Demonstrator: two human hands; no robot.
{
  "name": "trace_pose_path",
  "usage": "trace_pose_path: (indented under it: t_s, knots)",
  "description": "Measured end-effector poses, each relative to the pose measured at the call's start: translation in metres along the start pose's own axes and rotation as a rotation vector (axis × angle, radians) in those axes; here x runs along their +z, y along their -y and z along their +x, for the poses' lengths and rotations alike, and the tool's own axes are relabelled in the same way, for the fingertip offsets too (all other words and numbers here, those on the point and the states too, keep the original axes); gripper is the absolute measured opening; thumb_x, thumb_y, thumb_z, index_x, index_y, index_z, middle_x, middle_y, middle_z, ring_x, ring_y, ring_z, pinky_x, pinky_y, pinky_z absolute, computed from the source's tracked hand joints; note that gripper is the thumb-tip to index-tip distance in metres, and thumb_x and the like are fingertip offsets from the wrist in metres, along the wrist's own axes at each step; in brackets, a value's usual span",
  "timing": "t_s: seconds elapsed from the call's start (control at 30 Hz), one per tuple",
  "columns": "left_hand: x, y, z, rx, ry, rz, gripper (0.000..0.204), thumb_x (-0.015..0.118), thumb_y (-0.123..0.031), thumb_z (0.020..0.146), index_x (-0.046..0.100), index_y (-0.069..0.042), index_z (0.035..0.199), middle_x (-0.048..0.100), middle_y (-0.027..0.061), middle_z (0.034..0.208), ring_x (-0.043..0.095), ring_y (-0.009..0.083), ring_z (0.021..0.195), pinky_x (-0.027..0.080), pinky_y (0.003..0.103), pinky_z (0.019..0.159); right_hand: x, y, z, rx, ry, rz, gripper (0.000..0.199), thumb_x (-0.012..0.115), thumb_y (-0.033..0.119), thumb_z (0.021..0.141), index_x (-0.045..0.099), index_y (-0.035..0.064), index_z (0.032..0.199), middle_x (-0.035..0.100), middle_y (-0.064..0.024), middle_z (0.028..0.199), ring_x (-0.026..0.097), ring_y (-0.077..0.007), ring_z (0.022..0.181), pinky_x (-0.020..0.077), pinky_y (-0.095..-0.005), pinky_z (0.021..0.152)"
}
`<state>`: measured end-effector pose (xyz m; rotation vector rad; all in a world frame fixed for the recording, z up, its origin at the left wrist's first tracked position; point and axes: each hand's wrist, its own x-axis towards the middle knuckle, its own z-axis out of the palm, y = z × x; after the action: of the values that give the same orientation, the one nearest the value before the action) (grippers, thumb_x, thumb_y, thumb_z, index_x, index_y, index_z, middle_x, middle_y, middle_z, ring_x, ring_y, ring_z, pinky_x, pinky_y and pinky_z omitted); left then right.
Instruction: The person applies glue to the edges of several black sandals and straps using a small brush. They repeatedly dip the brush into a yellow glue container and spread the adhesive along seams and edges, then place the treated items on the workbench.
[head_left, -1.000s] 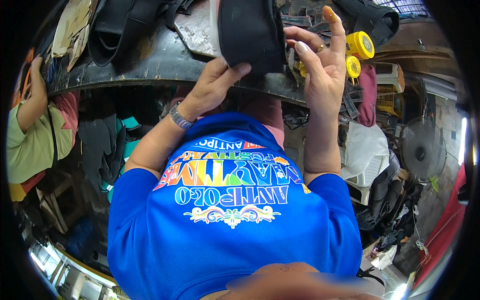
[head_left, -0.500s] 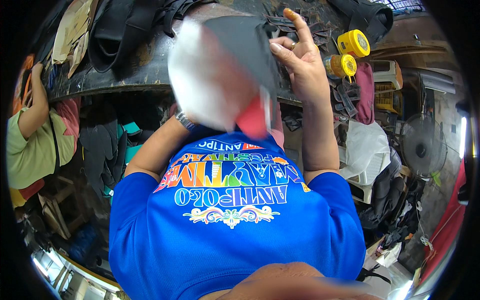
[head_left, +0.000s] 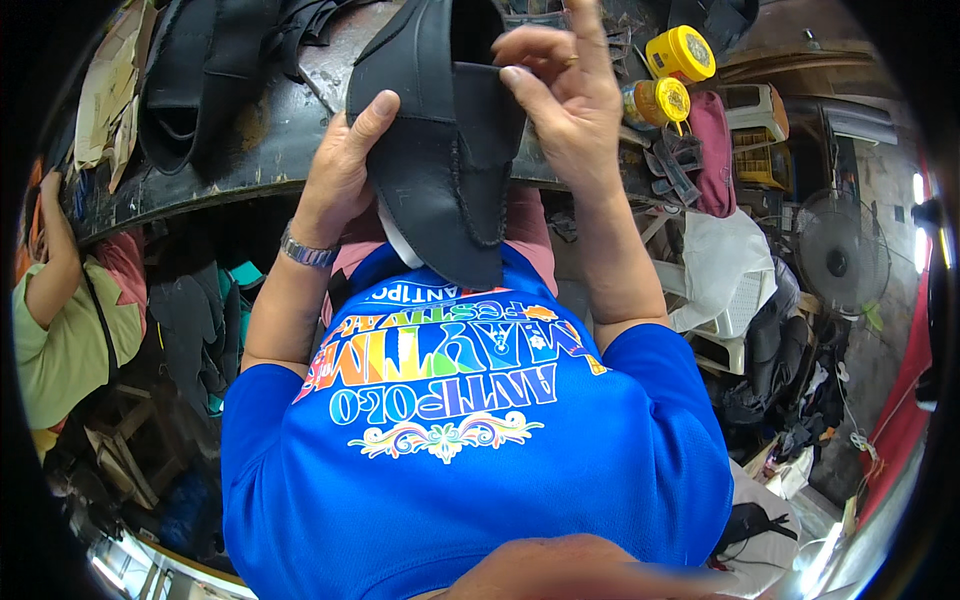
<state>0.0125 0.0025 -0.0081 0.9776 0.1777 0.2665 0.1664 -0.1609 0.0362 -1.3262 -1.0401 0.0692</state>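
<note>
A black leather shoe upper (head_left: 425,160) is held up in front of my chest, its dark outer side facing me. A seam with a rough, stitched edge runs down its right part, and a strip of white lining shows at its lower left edge. My left hand (head_left: 343,165), with a metal watch on the wrist, grips the left edge, thumb on the front and the fingers hidden behind. At the upper right edge, my right hand (head_left: 568,110) pinches the upper between thumb and a bent finger. Its index finger points up, away from the leather.
The dark worktable (head_left: 240,160) bears black leather pieces (head_left: 205,80) and cardboard patterns (head_left: 112,95) at left. Two yellow-lidded jars (head_left: 682,54) stand at right, near a maroon cloth roll (head_left: 712,150). A fan (head_left: 838,255) is far right; another person (head_left: 75,300) sits at left.
The upper, blurred with its white lining and a red patch showing, has turned to its black side. My left hand has come out from behind it to the left edge.
</note>
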Motion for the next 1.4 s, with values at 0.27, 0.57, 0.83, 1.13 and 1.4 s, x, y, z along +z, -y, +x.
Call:
trace_pose_path:
  t_s: [0.27, 0.57, 0.83, 1.13, 1.4]
  knots:
    - [-0.006, -0.024, -0.004, 0.067, -0.066, -0.045, 0.042, 0.066, -0.028, 0.1, 0.06, 0.003, 0.127, 0.07, 0.0135, 0.113, 0.071, 0.0167, 0.094, 0.06, 0.031, 0.082, -0.075, 0.042, -0.062, 0.4, 0.135, -0.835, 0.034, 0.072, 0.004, 0.084, 0.07, 0.0059, 0.118, 0.063, -0.01, 0.098, 0.063, -0.0201, 0.076, 0.0511, -0.0307, 0.071]
    - [0.015, -0.004, 0.001, -0.061, 0.016, -0.04, 0.037, 0.062, -0.032, 0.102, 0.066, 0.002, 0.116, 0.073, 0.0091, 0.102, 0.072, 0.0123, 0.084, 0.058, 0.025, 0.073, -0.058, -0.001, -0.102, 0.55, 0.217, -1.164, 0.074, 0.073, 0.019, 0.088, 0.038, 0.0133, 0.153, 0.06, -0.0141, 0.091, 0.064, -0.0342, 0.08, 0.052, -0.044, 0.074]
    - [0.022, -0.005, -0.002, -0.027, 0.029, -0.039, 0.04, 0.057, -0.035, 0.104, 0.065, 0.003, 0.115, 0.073, 0.0105, 0.101, 0.072, 0.012, 0.083, 0.057, 0.023, 0.072, -0.051, 0.022, -0.08, 0.385, 0.156, -1.245, 0.026, 0.061, 0.0, 0.08, 0.065, 0.0076, 0.105, 0.058, -0.0167, 0.107, 0.064, -0.0378, 0.094, 0.054, -0.0487, 0.076]
    - [0.029, -0.007, -0.003, -0.021, 0.034, 0.07, 0.038, 0.051, -0.031, 0.107, 0.062, 0.003, 0.12, 0.072, 0.009, 0.104, 0.07, 0.0107, 0.087, 0.058, 0.023, 0.075, -0.001, 0.048, -0.044, -0.022, 0.098, -0.388, 0.05, 0.052, -0.018, 0.077, 0.074, 0.0066, 0.115, 0.051, -0.0158, 0.133, 0.058, -0.027, 0.119, 0.0458, -0.0351, 0.103]
    - [0.021, -0.006, -0.008, 0.012, 0.059, 0.132, 0.039, 0.053, -0.033, 0.106, 0.06, 0.001, 0.125, 0.071, 0.0103, 0.108, 0.073, 0.0122, 0.089, 0.059, 0.022, 0.074, 0.015, 0.035, -0.036, -0.07, 0.2, -0.443, 0.053, 0.049, -0.02, 0.078, 0.072, 0.0024, 0.12, 0.052, -0.0155, 0.139, 0.054, -0.029, 0.132, 0.0414, -0.0397, 0.112]
